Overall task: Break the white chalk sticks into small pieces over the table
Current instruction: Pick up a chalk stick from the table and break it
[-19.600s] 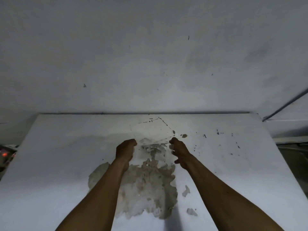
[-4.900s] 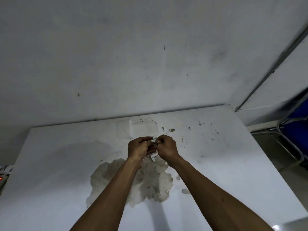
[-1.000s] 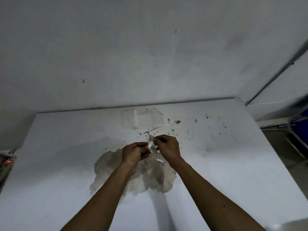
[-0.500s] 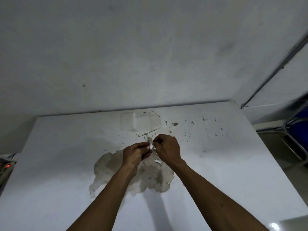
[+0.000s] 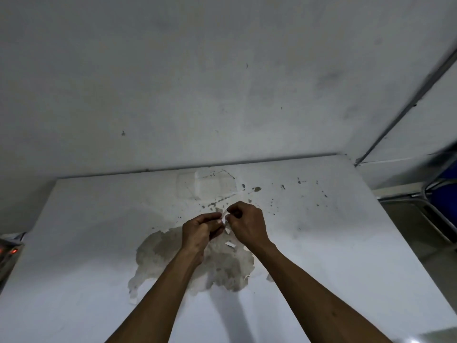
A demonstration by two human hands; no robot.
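Above the middle of the white table [image 5: 86, 243], my left hand [image 5: 200, 231] and my right hand [image 5: 247, 224] meet fingertip to fingertip. Both pinch one short white chalk stick [image 5: 224, 216], which shows only as a small white sliver between the fingers. Just below the hands, small broken chalk pieces [image 5: 230, 244] lie on the table over a patch of worn, peeled surface [image 5: 173, 258]. Another fragment [image 5: 227, 230] shows right under my right thumb; whether it is lying or falling I cannot tell.
A clear flat plastic container [image 5: 205, 185] rests at the table's far edge against the grey wall. Dark specks dot the table's right half. A blue chair with a metal frame [image 5: 440, 194] stands to the right. A device with a red light [image 5: 10, 251] sits at the left edge.
Both hands stay together on the chalk stick and have shifted slightly away from me. Over the last seconds, white fragments have appeared on the table beneath them.
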